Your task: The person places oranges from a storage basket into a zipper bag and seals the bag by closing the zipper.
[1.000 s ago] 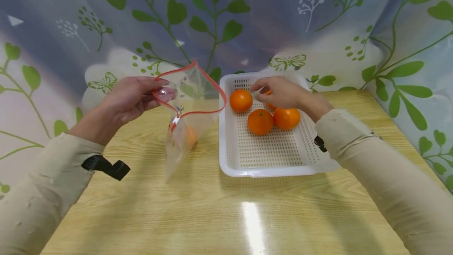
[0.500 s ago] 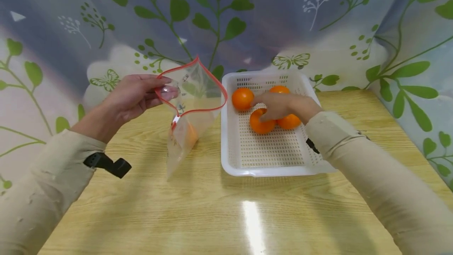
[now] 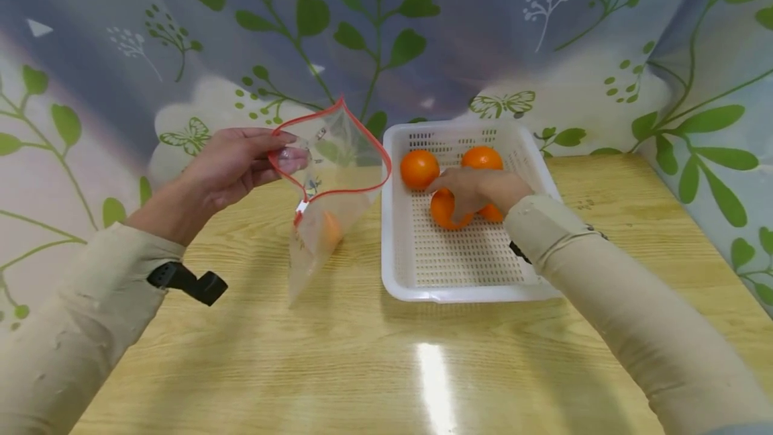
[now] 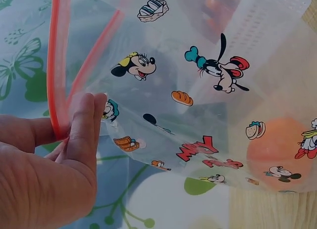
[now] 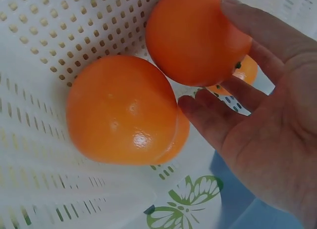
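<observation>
My left hand [image 3: 238, 160] pinches the edge of a clear zip bag [image 3: 347, 166] with a red zip and cartoon prints. The bag's mouth gapes upward, and one orange [image 4: 277, 150] shows through the plastic at its lower part. Over in the white basket [image 3: 389, 247], my right hand [image 3: 477, 190] reaches down and holds an orange [image 5: 195, 38], thumb on one side and fingers on the other. A second orange [image 3: 419, 169] sits left of that hand, and another [image 3: 482, 158] lies behind it. One more orange [image 3: 490, 212] is partly hidden under the hand.
The basket stands on a wood-grain table [image 3: 362, 368] against a leaf-patterned curtain [image 3: 447, 39]. A white slider [image 3: 301, 207] sits on the bag's zip. Black straps [image 3: 187, 282] circle the wrists.
My right hand has moved forward from above the back of the basket and down onto the front orange, taking hold of it. The left hand keeps the bag in about the same place.
</observation>
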The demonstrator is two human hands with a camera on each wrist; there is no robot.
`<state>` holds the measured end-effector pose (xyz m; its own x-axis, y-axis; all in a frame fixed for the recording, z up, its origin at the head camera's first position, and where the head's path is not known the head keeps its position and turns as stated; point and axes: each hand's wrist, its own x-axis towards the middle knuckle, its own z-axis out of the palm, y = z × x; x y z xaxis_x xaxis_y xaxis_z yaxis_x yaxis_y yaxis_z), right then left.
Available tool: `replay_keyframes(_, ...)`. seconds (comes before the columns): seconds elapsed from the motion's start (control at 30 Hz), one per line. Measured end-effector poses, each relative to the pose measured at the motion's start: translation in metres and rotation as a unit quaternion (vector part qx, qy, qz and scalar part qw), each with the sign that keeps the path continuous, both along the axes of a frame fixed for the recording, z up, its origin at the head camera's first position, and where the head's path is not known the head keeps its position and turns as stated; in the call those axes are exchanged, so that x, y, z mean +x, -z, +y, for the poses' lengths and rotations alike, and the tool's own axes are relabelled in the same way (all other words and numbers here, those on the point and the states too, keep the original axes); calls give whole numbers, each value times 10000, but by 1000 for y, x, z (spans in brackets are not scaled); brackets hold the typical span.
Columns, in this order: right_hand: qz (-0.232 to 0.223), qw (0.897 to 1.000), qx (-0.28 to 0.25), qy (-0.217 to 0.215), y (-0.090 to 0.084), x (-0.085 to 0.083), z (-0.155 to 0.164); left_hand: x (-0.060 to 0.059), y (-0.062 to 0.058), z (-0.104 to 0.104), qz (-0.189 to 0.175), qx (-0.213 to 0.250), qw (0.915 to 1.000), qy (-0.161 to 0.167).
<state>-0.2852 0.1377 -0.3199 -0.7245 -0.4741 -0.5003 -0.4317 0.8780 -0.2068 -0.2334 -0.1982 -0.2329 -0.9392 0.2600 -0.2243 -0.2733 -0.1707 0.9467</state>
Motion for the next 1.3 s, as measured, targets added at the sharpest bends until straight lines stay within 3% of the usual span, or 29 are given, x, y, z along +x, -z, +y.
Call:
replay_keyframes(0.23, 32, 9999, 115, 94, 5, -1, -6, 0, 2, -3, 12, -55, 9999, -149)
replay_keyframes(0.63, 410, 9989, 207, -118, 4, 0, -20, 1, 9, -10, -198, 29, 9992, -332)
replay_keyframes(1.03, 418, 9984, 386, 6, 1, 0, -20, -2, 15, -1, -159, 222, 9994, -224)
replay_keyframes(1.3, 460, 9980, 429, -89, 5, 2, -13, -5, 17, 0, 60, 168, 9996, -198)
